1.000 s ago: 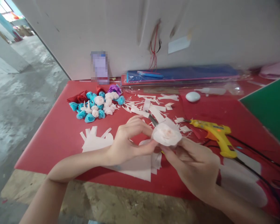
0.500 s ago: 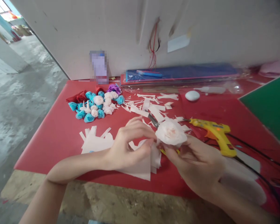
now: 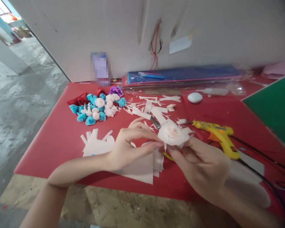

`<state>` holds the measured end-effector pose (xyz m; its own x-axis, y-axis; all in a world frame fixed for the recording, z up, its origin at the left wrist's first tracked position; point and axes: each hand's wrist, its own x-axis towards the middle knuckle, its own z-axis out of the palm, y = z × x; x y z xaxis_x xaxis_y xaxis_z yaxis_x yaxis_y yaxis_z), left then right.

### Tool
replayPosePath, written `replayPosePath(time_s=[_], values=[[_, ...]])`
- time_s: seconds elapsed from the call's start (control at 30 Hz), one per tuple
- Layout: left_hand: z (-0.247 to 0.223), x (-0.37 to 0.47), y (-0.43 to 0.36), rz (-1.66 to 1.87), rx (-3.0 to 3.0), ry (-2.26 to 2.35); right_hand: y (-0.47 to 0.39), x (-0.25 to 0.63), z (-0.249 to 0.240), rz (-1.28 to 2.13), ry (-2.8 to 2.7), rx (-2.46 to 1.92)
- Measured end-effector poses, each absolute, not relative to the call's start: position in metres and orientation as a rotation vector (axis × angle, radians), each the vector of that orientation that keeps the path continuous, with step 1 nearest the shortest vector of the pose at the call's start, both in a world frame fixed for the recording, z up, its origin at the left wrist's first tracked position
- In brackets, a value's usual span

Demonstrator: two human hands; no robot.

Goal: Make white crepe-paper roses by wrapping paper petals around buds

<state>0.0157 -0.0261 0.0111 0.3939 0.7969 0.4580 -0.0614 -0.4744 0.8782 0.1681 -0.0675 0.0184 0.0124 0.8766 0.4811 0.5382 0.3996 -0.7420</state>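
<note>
A white paper flower [image 3: 173,134] is held by its underside between the fingers of my right hand [image 3: 203,167]. My left hand [image 3: 130,147] reaches in from the left, its thumb and index fingertip pinched together at the flower's left edge; they seem to grip a petal there. Behind the flower the dark blades of scissors [image 3: 155,123] show, with part of a yellow handle below it. White paper sheets [image 3: 142,172] lie under my left hand. A yellow glue gun [image 3: 222,136] rests on the table to the right of the flower.
Blue, white, red and purple paper flowers [image 3: 95,106] are heaped at the back left of the red table [image 3: 45,142]. White scraps [image 3: 159,109] lie mid-table. A white egg-shaped object [image 3: 195,98], a plastic-wrapped blue pack [image 3: 192,74] and a green board [image 3: 273,110] are further back and right.
My left thumb and index finger have moved right and closed together at the flower's edge. The flower has shifted slightly in my right hand.
</note>
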Motion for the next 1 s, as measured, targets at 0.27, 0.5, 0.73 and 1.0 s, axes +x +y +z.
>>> replayPosePath(time_s=[0.27, 0.5, 0.73, 1.0], values=[[0.0058, 0.0171, -0.0279, 1.176, 1.482, 0.654, -0.0698, 0.1683, 0.0216, 0.515, -1.706, -1.226], [0.0055, 0.0162, -0.0237, 1.003, 1.330, 0.572, -0.0663, 0.1714, 0.0238, 0.701, -1.709, -1.134], [0.0071, 0.0165, -0.0232, 1.003, 1.252, 0.452, -0.0636, 0.1699, 0.0250, 1.139, -1.543, -1.079], [0.0057, 0.0161, -0.0238, 1.026, 1.327, 0.472, -0.0626, 0.1709, 0.0220, 1.443, -1.359, -1.020]])
